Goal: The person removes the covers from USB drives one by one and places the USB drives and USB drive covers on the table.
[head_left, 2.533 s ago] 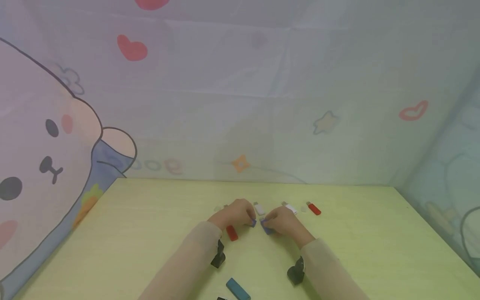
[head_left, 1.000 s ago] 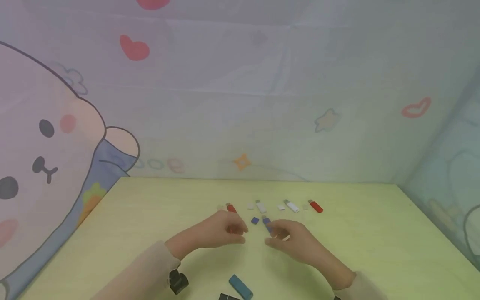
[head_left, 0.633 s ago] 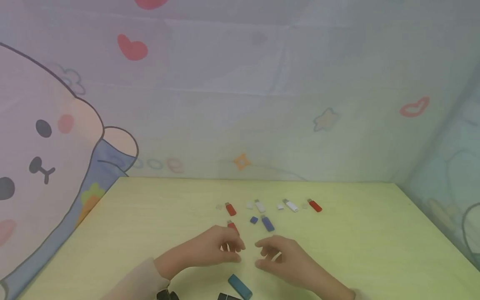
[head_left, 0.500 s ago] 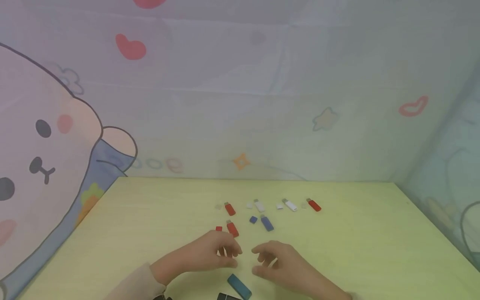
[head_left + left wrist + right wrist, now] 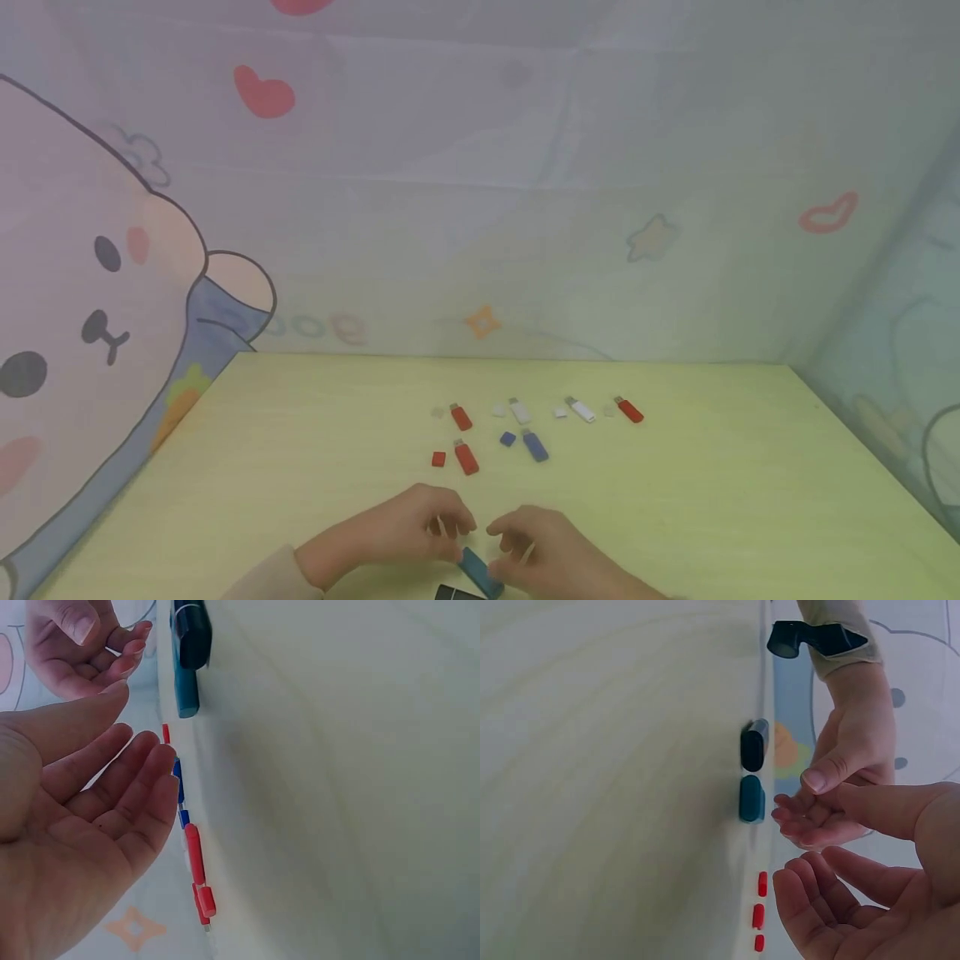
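Note:
My left hand [image 5: 408, 527] hovers with loosely bent fingers just left of a teal USB stick [image 5: 481, 574], near the front of the table. Opposite it, my right hand [image 5: 553, 554] is held the same way over the stick's right side. Both hands look bare of any object in the wrist views. Whether a fingertip touches the teal stick is hard to tell. Beside that stick lies a black stick-shaped item [image 5: 455, 593], cut off by the head view's lower edge. Farther off lie a blue USB stick [image 5: 536, 446] and its separate blue cap [image 5: 507, 439].
A red USB stick [image 5: 466, 457] lies left of the blue one, its red cap [image 5: 438, 459] beside it. Behind are another red stick [image 5: 461, 417], two white sticks [image 5: 581, 409] and a red stick [image 5: 630, 409] at right, with small pale caps. A printed cloth stands behind the table.
Earlier my left hand pinched the blue cap and my right hand the blue USB stick. Both were let go on the table, and the hands came back toward me to the teal stick.

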{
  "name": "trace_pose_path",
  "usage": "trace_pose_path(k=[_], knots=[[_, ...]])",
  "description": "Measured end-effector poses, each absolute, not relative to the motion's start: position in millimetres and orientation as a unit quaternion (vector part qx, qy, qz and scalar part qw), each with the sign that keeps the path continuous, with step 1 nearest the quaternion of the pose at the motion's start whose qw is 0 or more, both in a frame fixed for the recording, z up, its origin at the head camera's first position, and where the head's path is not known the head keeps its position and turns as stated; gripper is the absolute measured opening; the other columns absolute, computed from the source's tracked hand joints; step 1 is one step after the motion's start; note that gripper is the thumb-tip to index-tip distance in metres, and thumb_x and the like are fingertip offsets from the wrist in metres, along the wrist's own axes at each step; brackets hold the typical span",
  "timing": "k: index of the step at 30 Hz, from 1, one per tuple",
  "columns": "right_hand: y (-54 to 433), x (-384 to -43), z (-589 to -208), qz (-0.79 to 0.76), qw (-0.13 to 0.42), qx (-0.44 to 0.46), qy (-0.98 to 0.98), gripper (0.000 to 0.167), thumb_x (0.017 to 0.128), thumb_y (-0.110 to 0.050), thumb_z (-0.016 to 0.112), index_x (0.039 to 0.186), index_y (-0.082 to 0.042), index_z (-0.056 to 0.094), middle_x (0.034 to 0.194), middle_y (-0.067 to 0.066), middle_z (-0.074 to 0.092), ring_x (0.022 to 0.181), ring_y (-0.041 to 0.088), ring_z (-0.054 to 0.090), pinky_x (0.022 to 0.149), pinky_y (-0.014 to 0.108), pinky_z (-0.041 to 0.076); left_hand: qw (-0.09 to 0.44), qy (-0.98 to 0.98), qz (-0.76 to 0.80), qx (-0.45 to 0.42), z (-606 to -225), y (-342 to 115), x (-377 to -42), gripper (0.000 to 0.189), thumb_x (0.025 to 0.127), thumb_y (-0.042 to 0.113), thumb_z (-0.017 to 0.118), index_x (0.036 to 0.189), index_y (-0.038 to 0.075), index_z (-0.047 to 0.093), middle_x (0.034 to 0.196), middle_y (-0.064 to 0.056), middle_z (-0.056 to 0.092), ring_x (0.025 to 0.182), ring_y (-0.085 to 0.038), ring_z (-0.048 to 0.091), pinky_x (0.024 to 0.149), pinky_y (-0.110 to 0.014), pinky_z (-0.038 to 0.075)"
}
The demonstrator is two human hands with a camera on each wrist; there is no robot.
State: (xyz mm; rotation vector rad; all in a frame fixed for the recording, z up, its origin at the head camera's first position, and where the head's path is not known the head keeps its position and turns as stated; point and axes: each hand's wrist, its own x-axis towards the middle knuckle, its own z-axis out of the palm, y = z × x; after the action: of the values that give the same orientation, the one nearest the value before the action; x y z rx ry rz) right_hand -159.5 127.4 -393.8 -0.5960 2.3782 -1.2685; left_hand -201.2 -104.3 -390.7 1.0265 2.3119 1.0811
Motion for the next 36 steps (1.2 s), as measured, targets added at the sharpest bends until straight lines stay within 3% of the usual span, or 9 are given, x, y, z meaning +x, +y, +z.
trace_pose_path(k=[11, 20, 29, 36], knots=[[122.0, -164.5, -404.2, -0.405, 0.167, -0.259, 0.861, 0.031, 0.085, -0.021, 0.073, 0.11, -0.003, 0.067, 0.086, -0.006, 0.062, 0.075, 0.003, 0.052, 0.068, 0.023, 0.047, 0.211, 0.828, 0.372, 0.362, -399.1, -99.7, -200.8, 0.026, 0.079, 0.003, 0.075, 0.104, 0.005, 0.069, 0.093, 0.004, 0.063, 0.078, -0.001, 0.055, 0.072, -0.019, 0.048], [116.6, -165.6, -404.6, -0.386, 0.177, -0.249, 0.871, 0.023, 0.086, -0.022, 0.07, 0.103, -0.008, 0.07, 0.081, -0.01, 0.058, 0.073, 0.006, 0.05, 0.065, 0.024, 0.045, 0.229, 0.839, 0.34, 0.358, -398.4, -93.1, -202.0, 0.03, 0.077, 0.003, 0.078, 0.106, 0.008, 0.07, 0.086, 0.011, 0.058, 0.076, 0.0, 0.05, 0.071, -0.018, 0.046], [113.0, -163.2, -405.3, -0.403, 0.206, -0.205, 0.868, 0.007, 0.084, -0.02, 0.068, 0.084, -0.014, 0.072, 0.074, -0.002, 0.053, 0.067, 0.014, 0.047, 0.057, 0.028, 0.039, 0.209, 0.851, 0.306, 0.372, -395.6, -88.6, -199.9, 0.018, 0.075, -0.001, 0.077, 0.092, 0.004, 0.073, 0.075, 0.01, 0.052, 0.067, 0.002, 0.045, 0.062, -0.016, 0.043], [112.1, -165.3, -408.0, -0.417, 0.214, -0.212, 0.858, 0.006, 0.083, -0.016, 0.068, 0.08, -0.017, 0.074, 0.073, -0.004, 0.052, 0.066, 0.012, 0.045, 0.055, 0.025, 0.035, 0.191, 0.852, 0.293, 0.39, -399.4, -88.7, -200.6, 0.014, 0.076, -0.001, 0.077, 0.087, 0.006, 0.072, 0.075, 0.009, 0.052, 0.067, 0.002, 0.043, 0.062, -0.016, 0.043]])
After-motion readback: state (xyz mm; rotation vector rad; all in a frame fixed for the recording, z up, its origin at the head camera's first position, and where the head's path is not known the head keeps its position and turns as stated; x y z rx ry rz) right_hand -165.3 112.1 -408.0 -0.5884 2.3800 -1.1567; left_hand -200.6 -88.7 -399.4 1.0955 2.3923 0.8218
